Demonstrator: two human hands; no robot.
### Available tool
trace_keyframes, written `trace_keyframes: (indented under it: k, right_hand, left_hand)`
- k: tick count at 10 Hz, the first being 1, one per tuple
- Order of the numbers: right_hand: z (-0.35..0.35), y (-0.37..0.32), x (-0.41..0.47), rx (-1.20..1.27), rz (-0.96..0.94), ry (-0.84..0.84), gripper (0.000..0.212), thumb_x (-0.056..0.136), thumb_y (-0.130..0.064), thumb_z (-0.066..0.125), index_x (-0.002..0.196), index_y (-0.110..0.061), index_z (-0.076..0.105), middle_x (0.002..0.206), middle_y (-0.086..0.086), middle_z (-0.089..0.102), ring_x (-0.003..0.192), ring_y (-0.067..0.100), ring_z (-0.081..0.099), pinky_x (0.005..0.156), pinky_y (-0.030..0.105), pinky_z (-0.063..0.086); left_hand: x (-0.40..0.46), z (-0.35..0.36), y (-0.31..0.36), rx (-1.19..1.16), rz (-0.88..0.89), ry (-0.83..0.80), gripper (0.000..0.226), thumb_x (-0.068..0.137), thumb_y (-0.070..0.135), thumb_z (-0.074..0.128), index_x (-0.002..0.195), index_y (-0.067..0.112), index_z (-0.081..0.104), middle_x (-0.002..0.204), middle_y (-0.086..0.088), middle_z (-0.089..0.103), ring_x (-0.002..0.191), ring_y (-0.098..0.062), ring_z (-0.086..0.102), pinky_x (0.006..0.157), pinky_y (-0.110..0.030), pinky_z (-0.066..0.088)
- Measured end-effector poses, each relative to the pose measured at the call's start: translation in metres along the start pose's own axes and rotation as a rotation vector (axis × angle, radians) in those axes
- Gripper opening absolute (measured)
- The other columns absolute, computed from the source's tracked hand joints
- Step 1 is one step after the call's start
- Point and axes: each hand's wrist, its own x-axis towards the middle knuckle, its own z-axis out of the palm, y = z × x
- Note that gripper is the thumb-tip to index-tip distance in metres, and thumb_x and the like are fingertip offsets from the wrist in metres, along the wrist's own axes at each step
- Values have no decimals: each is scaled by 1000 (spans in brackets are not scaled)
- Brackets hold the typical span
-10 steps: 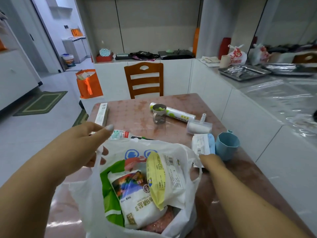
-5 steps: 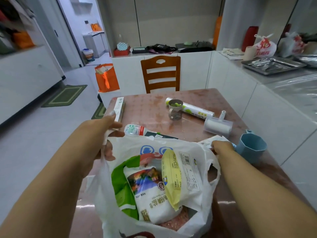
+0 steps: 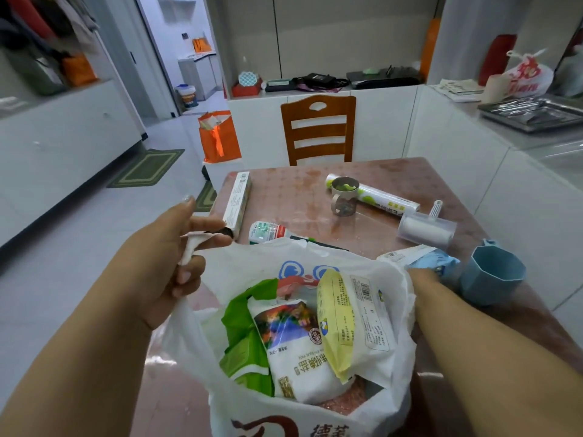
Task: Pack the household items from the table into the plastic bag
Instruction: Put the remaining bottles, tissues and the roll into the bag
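Note:
A white plastic bag (image 3: pixel 239 266) stands open on the table's near end. Inside it lie a white salt bag (image 3: pixel 293 342), a yellow packet (image 3: pixel 353 316) and a green packet (image 3: pixel 243 342). My left hand (image 3: pixel 164 257) grips the bag's left handle and holds it up. My right hand (image 3: pixel 421 275) is at the bag's right rim, holding a blue and white packet (image 3: pixel 419 258); its fingers are mostly hidden behind the rim.
On the brown table (image 3: pixel 299 197) lie a long box (image 3: pixel 236 200), a small bottle (image 3: pixel 266 231), a metal ring holder (image 3: pixel 344 197), a roll of bags (image 3: pixel 385 198), a lint roller (image 3: pixel 426 230) and a blue cup (image 3: pixel 492 272). A wooden chair (image 3: pixel 318 130) stands behind.
My right hand has taken the blue and white packet and brought it to the bag's right rim. My left hand has kept hold of the handle, lifting it a little.

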Motion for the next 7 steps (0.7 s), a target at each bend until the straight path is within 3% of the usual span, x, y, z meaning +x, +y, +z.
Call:
trace_keyframes:
  k: [1,2,3,4,5,6,7]
  right_hand:
    - [-6,-31,1,51,-95,-33,39,93,-7,49,129,7,50,81,8,54,54,14,44,25,12,34]
    - [-14,-84,-41,237,-275,2,33,89,-9,55,120,3,58,67,3,51,48,13,49,30,15,38]
    - [-30,-124,-109,460,-441,-203,14,87,-5,58,100,-4,61,83,11,63,49,11,60,43,19,45]
    - [-52,-125,-183,474,-434,-618,29,74,-4,63,103,-1,64,98,15,70,74,23,70,63,35,61]
    - [-38,-91,-228,261,-285,-984,36,66,-8,52,95,-2,71,87,17,72,65,25,69,51,30,58]
    - [12,-43,-238,63,-177,-899,26,81,-2,50,101,5,66,94,25,64,74,30,60,64,34,51]
    - [52,3,-233,-588,-473,-635,20,93,-26,56,94,-7,62,85,14,61,65,21,54,65,38,47]
  left_hand:
    - [0,-2,-1,-42,-7,10,52,95,51,37,106,8,64,108,-19,71,30,-6,28,29,-11,23]
    - [-1,-2,1,-90,-13,-3,53,95,53,36,105,8,63,112,-23,68,29,-6,30,29,-10,23]
    - [-3,-3,2,-123,-18,-18,56,94,56,36,106,8,62,112,-25,67,30,-7,33,28,-11,24]
    - [-7,-9,5,-209,-38,-59,59,93,56,36,109,5,61,103,-25,67,34,-8,38,29,-10,27]
    - [-14,-19,10,-323,-91,-123,60,90,55,40,113,3,60,101,-29,70,41,-9,43,29,-10,31]
    - [-20,-26,12,-390,-126,-196,62,88,55,43,117,2,59,108,-35,67,43,-9,46,29,-10,34]
    - [-24,-28,11,-392,-128,-214,62,87,55,44,116,3,60,107,-34,67,46,-9,46,30,-11,35]
